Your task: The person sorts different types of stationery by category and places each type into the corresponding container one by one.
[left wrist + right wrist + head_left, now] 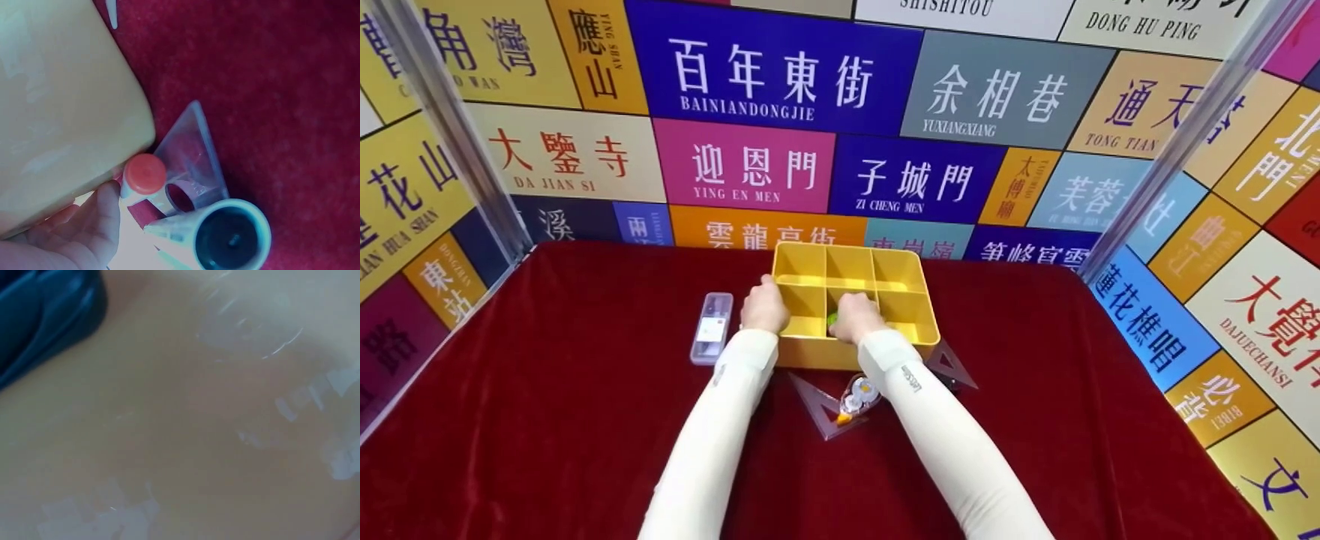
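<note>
A yellow box (855, 352) with several compartments stands on the cloth. My left hand (766, 306) grips its left wall near the rim; in the left wrist view, the fingers (98, 225) lie against the box's side. My right hand (858, 318) reaches down into the front middle compartment and holds a small green object (832, 320), mostly hidden by the hand. A correction tape (859, 397) with an orange tip lies before the box, across a clear set square (823, 412). The right wrist view shows a blurred yellowish surface and a dark teal object (50, 315).
A clear plastic case (712, 328) with a white label lies left of the box. Another set square (952, 364) sticks out at the box's front right. The left wrist view shows a red cap (145, 173) and a dark-centred cylinder (230, 239) beside a set square (194, 152).
</note>
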Demonstrator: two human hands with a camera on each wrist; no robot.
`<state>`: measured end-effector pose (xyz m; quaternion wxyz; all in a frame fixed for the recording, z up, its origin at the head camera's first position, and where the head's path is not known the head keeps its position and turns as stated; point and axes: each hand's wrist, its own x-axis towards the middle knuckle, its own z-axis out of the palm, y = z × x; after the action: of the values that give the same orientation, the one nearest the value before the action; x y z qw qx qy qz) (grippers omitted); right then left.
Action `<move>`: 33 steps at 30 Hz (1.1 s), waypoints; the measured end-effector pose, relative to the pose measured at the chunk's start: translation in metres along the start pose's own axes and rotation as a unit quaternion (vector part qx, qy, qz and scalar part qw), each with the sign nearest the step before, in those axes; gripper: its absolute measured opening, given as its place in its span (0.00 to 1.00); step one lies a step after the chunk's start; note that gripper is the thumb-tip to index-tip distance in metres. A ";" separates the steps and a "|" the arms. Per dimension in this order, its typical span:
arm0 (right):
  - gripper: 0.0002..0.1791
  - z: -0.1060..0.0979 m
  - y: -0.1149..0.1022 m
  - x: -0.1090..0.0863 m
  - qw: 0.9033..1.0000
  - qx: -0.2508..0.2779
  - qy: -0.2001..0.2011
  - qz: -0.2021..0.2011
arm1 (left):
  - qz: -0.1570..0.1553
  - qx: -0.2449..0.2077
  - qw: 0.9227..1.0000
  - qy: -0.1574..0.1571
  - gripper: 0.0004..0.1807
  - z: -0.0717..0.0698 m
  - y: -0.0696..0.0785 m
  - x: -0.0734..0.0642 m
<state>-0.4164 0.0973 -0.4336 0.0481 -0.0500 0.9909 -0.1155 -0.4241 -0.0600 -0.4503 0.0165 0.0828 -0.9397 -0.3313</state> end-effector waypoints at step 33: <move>0.13 0.002 -0.004 -0.001 0.998 0.020 -0.030 0.051 | 0.010 0.000 1.000 0.005 0.23 -0.001 0.000 -0.002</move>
<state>-0.4145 0.0934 -0.4348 0.0849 -0.0018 0.9877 -0.1316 -0.4221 -0.0601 -0.4497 0.0241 0.0751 -0.9406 -0.3303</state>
